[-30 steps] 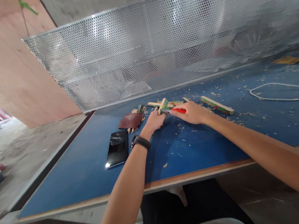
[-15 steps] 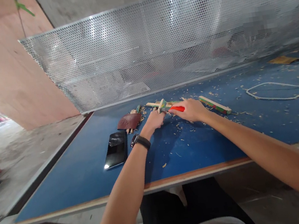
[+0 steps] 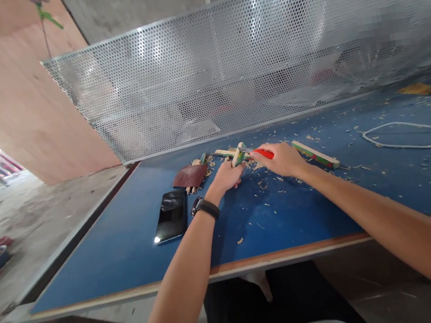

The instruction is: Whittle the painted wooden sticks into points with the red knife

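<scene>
My left hand (image 3: 226, 175) is closed around a short wooden stick (image 3: 238, 154) with a green side, its pale end pointing up and away from me. My right hand (image 3: 284, 160) grips a red-handled knife (image 3: 265, 153), its front end close to the stick; the blade is too small to make out clearly. Curled wood shavings (image 3: 257, 164) lie beneath and around both hands. Just beyond them a pale wooden strip (image 3: 223, 152) rests on the blue table (image 3: 131, 251). To the right of my right hand lies a painted green and red wooden strip (image 3: 316, 155).
Left of my left hand are a brown-red sheet (image 3: 190, 176), perhaps sandpaper, over several small sticks, and a black phone (image 3: 170, 215). A perforated metal panel (image 3: 226, 72) stands along the back. A white cord (image 3: 396, 145) loops at the right.
The knife in my right hand has drawn slightly right, away from my left hand. The stick remains in my left hand. The whole view has shifted a little.
</scene>
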`<state>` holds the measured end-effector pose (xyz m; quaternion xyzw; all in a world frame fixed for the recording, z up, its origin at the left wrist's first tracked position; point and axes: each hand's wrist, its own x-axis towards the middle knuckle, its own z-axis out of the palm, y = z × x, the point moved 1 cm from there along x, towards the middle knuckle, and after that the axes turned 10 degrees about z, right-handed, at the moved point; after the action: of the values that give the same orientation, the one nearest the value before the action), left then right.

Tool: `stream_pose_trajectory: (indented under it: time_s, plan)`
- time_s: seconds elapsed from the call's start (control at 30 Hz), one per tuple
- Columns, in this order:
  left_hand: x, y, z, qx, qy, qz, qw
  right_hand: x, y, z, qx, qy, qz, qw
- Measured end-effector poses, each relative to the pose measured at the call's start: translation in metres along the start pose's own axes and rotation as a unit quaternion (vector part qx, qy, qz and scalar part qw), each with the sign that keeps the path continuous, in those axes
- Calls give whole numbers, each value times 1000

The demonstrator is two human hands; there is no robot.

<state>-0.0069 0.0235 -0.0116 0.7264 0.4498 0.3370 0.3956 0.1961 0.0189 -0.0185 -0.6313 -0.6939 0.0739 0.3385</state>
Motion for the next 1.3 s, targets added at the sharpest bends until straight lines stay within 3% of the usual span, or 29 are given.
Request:
stream_pose_trajectory:
  time_s: [0.23, 0.43, 0.57, 1.13, 1.23, 1.3]
  plan:
    - [6, -7, -3, 70, 23, -8, 997, -6, -6, 6, 18, -47, -92, 995]
    - [7, -4, -6, 232, 13, 101, 967, 1, 5, 6, -51, -27, -29, 998]
    - [11, -5, -4, 291, 0, 81, 953, 5, 10, 4, -47, -35, -30, 998]
    - [17, -6, -5, 332, -15, 43, 942, 8, 7, 7, -90, -25, -32, 995]
    - [9, -2, -8, 306, -1, 39, 951, 12, 24, -2, -96, -11, 18, 995]
    - [3, 1, -9, 280, -31, 58, 958, 13, 38, -11, -103, 10, 90, 991]
